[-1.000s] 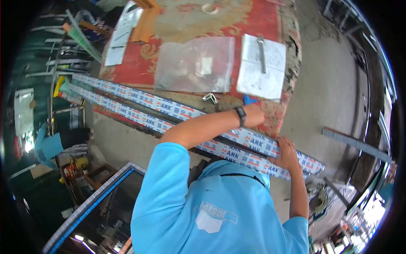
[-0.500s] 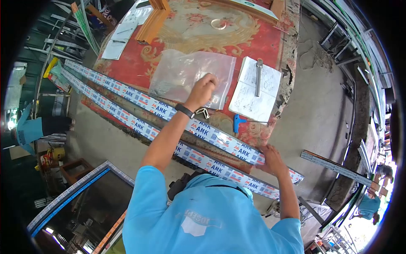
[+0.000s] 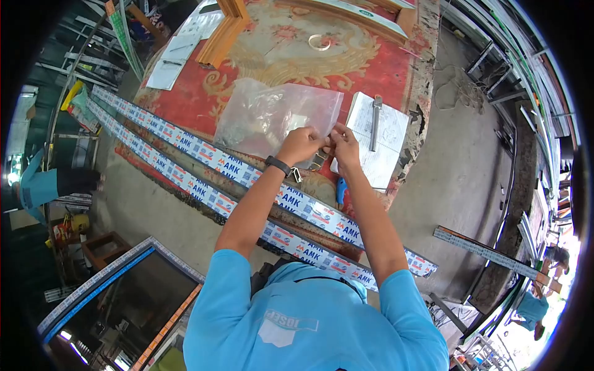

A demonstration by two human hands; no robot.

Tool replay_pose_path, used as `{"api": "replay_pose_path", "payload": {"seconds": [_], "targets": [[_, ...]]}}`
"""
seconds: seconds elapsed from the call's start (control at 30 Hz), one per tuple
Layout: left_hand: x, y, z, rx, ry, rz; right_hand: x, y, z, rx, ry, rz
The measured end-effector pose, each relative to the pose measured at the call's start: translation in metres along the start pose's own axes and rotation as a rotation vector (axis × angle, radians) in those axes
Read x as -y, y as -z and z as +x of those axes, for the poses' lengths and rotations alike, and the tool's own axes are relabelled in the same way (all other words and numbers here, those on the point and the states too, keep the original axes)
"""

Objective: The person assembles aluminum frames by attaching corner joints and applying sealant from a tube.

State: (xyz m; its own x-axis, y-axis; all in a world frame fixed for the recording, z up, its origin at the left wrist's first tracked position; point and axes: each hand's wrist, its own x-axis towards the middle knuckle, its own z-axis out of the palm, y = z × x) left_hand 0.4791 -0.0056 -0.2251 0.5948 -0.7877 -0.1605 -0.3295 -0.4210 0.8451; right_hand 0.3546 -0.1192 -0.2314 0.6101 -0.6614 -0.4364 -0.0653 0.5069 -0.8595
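Note:
My left hand, with a dark band on its wrist, is closed in a pinch over the lower right of a clear plastic bag. My right hand meets it at the fingertips by the bag's right edge, also pinching. What lies between the fingers is too small and covered to make out. Just below the hands sits a small metal fitting. Two long profiles with AMK-printed film, an upper one and a lower one, run under my forearms along the table's near edge.
An open notebook with a metal tool on it lies right of my hands. A blue handle shows beside my right forearm. Brown frame pieces and a tape ring lie farther back. People stand at both sides.
My right hand has left the profile's right end and come up to meet my left hand at the bag. My left hand has shifted slightly down. The notebook has moved slightly.

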Motion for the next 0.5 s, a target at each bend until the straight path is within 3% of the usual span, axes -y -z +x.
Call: {"api": "replay_pose_path", "payload": {"seconds": [0.27,0.37,0.47,0.5], "targets": [[-0.012,0.021,-0.009,0.146,0.321,-0.535,0.004,-0.013,0.002,0.035,0.018,-0.021],[0.015,0.007,-0.002,-0.013,0.084,-0.307,-0.001,-0.010,0.006,-0.013,0.038,-0.142],[-0.037,0.022,-0.021,-0.258,-0.063,-0.144,-0.007,0.002,0.015,-0.095,0.231,-0.415],[-0.047,0.025,-0.028,-0.314,-0.153,-0.099,0.002,0.004,0.009,-0.121,0.395,-0.575]]}}
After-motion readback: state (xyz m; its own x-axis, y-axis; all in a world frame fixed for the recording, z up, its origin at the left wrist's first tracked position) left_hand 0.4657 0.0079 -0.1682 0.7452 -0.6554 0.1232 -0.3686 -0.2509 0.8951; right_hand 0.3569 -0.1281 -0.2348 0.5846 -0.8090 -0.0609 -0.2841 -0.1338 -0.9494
